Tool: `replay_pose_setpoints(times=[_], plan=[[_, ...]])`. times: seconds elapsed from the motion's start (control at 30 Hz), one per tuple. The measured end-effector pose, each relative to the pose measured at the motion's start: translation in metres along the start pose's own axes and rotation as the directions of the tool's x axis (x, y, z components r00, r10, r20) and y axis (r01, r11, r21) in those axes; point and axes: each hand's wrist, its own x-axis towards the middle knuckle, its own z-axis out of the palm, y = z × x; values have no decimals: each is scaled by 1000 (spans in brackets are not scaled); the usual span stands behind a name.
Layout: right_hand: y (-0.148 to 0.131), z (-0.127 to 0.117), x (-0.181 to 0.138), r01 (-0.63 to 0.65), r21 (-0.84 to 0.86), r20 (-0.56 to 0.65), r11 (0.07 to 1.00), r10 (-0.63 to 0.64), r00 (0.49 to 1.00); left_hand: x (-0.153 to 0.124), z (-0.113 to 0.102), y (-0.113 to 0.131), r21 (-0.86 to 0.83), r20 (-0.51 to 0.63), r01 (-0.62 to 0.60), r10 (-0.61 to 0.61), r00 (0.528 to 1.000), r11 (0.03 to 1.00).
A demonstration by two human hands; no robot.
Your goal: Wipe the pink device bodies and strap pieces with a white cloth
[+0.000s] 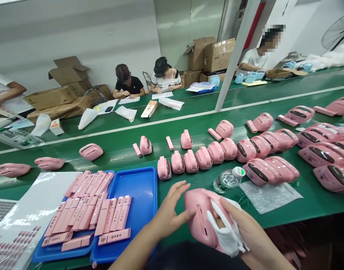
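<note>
A pink rounded plastic device (198, 215) with small slots in its side is held over the near edge of the green bench. My right hand (230, 225), partly covered by a white glove with bare fingertips, is wrapped round its right side. On the other side my left hand (174, 210) is bare and open, fingers spread, its thumb at the device's surface. Left of it lie two blue trays (153, 198); pink stick-shaped pieces (84, 202) with small round marks fill one and partly fill the other. A capped clear bottle (228, 180) lies tilted just beyond the device.
Several pink devices (204, 157) stand in rows beyond and to the right. More sit on the green belt (115, 150), some beside pink sticks. A plastic bag (270, 197) lies at right, a sticker sheet (17, 225) at left. A white post (236, 56) rises beyond; people sit across.
</note>
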Motion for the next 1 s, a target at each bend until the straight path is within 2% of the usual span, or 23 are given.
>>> replay_pose_setpoints(times=[0.07,0.13,0.37,0.53,0.73,0.9,1.0], plan=[[1,2,-3,-25,-29,33,999,26,999,-1,-8,0,-67,137,36,-27,990,997],[2,6,-7,-31,-50,16,998,32,999,-3,-13,-1,-79,204,41,-24,979,996],[7,16,-16,-60,-146,-34,987,56,998,-16,-12,-11,-77,149,-70,81,985,995],[12,17,-15,-47,-122,1,991,48,999,-22,-6,-12,-18,12,-63,63,998,998],[11,16,-13,-82,-182,27,980,89,996,-27,-15,1,-125,167,96,-75,983,987],[9,18,-15,-103,-162,-25,981,100,995,-26,-15,2,-140,177,157,-132,975,978],[11,19,-15,-86,-135,-40,987,81,996,-25,-16,-3,-200,193,156,-117,974,967]])
